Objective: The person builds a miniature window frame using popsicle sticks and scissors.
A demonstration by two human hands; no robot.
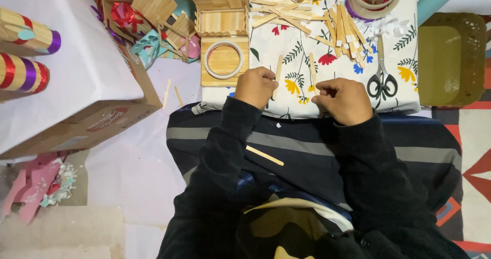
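Cardboard box [76,121] lies far left of the left hand [255,86], which is curled shut on a craft stick [277,75]. Right hand [343,99] seems pinched closed, contents unclear; scissors [382,80] just right. Step: positioning sticks; next needs steady alignment.

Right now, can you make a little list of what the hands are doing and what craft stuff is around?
left hand: curled in a fist at the edge of the floral cloth, beside a loose craft stick
right hand: fingers pinched together; what it holds cannot be told
scissors: flat on the cloth, right of the hands
stick pile: scattered at the cloth's far end
stick house: left of the pile
tape ring: on a square stick panel
lap stick: lying on the striped blanket
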